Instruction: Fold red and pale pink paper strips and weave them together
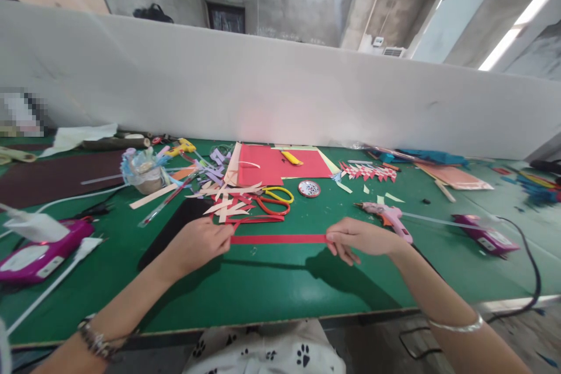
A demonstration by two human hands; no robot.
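Head view, left hand [199, 243]: you're clenching fingers on the left end of the red strip [278, 239], anchoring it.
red strip: you're pulling it taut between both hands, just over the green table [263, 298].
right hand [362, 238]: you're pinching the right end; spare fingers are dangling.
glue gun [388, 216]: lying just behind it.
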